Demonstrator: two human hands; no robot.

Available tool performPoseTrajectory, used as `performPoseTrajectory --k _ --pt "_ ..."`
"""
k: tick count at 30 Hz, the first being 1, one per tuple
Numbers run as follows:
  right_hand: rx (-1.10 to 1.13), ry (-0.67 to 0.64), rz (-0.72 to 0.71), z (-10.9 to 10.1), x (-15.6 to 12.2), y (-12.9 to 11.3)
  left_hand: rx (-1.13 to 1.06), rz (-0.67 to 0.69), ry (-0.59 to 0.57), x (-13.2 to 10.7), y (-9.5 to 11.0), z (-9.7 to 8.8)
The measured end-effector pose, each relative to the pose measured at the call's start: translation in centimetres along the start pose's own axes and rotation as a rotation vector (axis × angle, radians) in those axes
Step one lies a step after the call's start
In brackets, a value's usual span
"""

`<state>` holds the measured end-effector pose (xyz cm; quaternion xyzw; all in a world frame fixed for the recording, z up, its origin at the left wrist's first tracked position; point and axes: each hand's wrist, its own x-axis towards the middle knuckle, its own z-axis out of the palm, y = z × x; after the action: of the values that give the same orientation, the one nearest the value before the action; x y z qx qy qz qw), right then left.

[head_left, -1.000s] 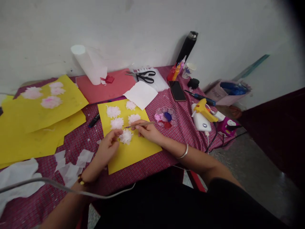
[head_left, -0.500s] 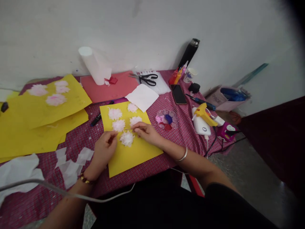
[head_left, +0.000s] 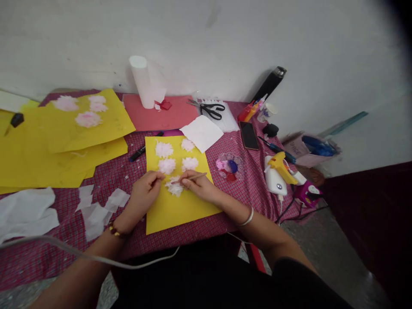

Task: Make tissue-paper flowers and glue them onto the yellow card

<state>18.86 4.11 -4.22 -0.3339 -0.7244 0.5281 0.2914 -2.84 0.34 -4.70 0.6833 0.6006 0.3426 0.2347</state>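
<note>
A yellow sheet lies in front of me with several pale pink tissue-paper flowers on it. My right hand pinches a thin paintbrush, its tip at the lowest, whitest flower. On the left edge of the sheet, my left hand is closed, thumb and fingertips together beside that flower. Whatever its fingers may hold is too small to make out. To the right of the sheet is a clear flower-shaped palette with pink, blue and red paint.
Behind the sheet are white paper, scissors, a white roll and a phone. A yellow glue gun rests on a white power bank at right. Tissue squares and more yellow sheets lie left.
The paintbrush has moved from just above the lowest flower down onto it, tilting as it went. My left hand stays closed beside the flower. The whole view has shifted slightly.
</note>
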Motion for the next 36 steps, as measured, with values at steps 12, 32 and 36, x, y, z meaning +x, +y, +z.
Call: performPoseTrajectory --k 12,32,36 --pt "-0.198 -0.015 -0.090 0.6 -0.5 -1.8 -0.016 0.017 -0.014 0.1 0.0 0.2" --pt "0.139 0.202 0.119 -3.6 -1.1 -1.9 -0.041 0.060 -0.032 0.0 0.2 -0.1" --pt "0.063 0.440 0.018 -6.7 -2.2 -2.1 0.001 0.091 -0.081 -0.1 0.5 -0.7"
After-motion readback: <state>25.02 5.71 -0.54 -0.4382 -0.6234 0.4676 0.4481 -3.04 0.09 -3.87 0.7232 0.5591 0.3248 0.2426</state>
